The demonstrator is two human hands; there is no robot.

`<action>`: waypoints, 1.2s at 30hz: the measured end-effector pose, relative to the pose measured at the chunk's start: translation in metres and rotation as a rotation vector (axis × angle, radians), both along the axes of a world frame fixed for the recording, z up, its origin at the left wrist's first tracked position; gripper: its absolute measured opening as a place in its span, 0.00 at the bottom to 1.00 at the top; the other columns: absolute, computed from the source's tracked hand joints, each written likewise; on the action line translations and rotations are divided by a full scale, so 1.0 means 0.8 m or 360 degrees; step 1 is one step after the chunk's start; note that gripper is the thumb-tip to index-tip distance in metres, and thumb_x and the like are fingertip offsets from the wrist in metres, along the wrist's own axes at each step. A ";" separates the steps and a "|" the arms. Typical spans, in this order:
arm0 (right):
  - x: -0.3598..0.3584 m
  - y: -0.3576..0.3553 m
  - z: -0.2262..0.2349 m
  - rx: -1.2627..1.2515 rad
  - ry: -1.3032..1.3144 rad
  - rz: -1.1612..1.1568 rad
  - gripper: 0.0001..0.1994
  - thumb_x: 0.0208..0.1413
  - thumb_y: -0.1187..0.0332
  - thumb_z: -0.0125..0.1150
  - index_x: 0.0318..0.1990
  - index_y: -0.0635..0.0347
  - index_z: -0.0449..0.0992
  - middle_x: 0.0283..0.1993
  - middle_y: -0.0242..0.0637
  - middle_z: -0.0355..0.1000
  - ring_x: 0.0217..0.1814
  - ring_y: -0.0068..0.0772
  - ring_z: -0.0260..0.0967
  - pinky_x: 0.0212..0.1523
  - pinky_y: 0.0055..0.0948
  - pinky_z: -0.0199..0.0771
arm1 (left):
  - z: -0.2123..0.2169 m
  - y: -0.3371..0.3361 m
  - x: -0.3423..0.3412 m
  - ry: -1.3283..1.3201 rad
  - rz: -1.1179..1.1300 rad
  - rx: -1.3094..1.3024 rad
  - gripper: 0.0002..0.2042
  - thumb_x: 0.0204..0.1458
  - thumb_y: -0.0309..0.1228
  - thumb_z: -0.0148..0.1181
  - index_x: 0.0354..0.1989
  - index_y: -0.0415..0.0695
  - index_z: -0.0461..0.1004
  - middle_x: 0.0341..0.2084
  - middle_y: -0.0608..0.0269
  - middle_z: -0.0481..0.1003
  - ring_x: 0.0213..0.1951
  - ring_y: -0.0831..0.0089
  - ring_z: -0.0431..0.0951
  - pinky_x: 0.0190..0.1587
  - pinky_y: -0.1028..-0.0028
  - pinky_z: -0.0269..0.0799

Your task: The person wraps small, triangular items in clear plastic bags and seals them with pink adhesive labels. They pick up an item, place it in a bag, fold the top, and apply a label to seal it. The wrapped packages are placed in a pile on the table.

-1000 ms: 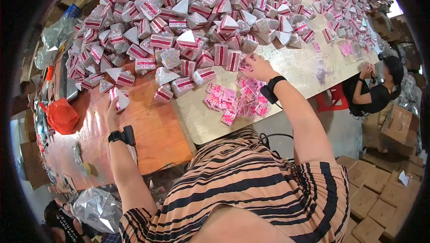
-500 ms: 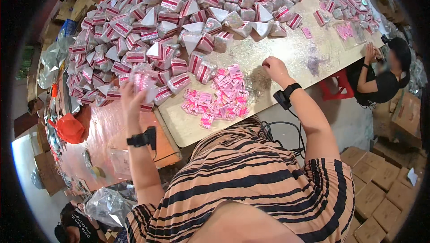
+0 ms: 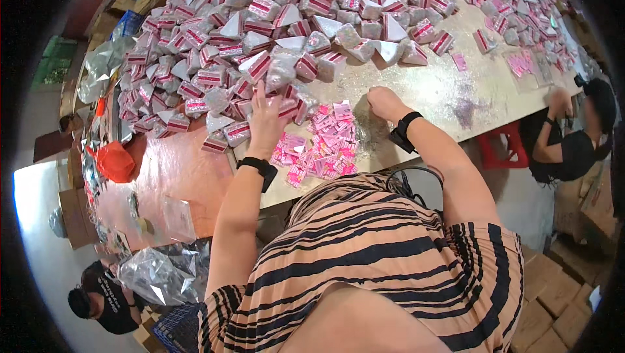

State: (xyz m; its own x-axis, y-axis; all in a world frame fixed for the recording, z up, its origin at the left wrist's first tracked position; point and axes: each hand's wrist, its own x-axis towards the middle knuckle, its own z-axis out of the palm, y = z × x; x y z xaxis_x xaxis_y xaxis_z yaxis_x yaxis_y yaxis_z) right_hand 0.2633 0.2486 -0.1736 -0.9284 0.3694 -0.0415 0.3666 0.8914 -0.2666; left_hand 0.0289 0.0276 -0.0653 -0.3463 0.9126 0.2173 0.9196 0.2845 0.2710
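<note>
"First, how is the left hand (image 3: 265, 120) set?"

"Its fingers are partly spread and laid among the wrapped wedges (image 3: 262, 9) at the near edge of their heap. Whether one is gripped cannot be told, since the palm is turned away."

"And the right hand (image 3: 388, 103)?"

"It is held curled, fingers drawn in, over a bare part of the surface (image 3: 423, 83). Whether anything is pinched is hidden."

"Where are the items located?"

"The wedges are heaped beyond the left hand, along the far side. The pink cards (image 3: 335, 139) are strewn between the hands, nearer the body."

"Which faults should be guarded against?"

"Wedges could be tumbled onto the cards if the heap's near edge is disturbed. Two cards could be lifted as one, because they are overlapped. A wedge could be dropped if its glossy wrap is gripped too lightly."
</note>
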 end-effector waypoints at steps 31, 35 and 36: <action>-0.048 -0.045 0.111 -0.1114 0.0798 0.0240 0.06 0.42 0.73 0.58 0.29 0.65 0.74 0.25 0.45 0.70 0.28 0.43 0.68 0.29 0.34 0.67 | -0.004 0.051 0.092 -0.2092 0.0311 0.0024 0.06 0.47 0.25 0.60 0.26 0.34 0.76 0.19 0.64 0.74 0.23 0.79 0.72 0.28 0.79 0.68; -0.049 -0.047 0.078 -0.0818 0.0481 0.0391 0.07 0.41 0.71 0.58 0.29 0.63 0.75 0.26 0.47 0.71 0.29 0.46 0.70 0.32 0.39 0.68 | -0.051 0.018 0.075 -0.0975 -0.0005 -0.0372 0.08 0.42 0.27 0.62 0.32 0.43 0.78 0.26 0.58 0.75 0.29 0.66 0.76 0.32 0.68 0.71; -0.050 -0.047 0.078 -0.0714 0.0389 0.0463 0.07 0.41 0.71 0.58 0.29 0.63 0.75 0.26 0.47 0.72 0.30 0.46 0.70 0.32 0.40 0.69 | -0.053 0.012 0.078 -0.0591 -0.0108 -0.0427 0.09 0.41 0.28 0.62 0.34 0.45 0.79 0.28 0.56 0.75 0.31 0.62 0.77 0.34 0.65 0.72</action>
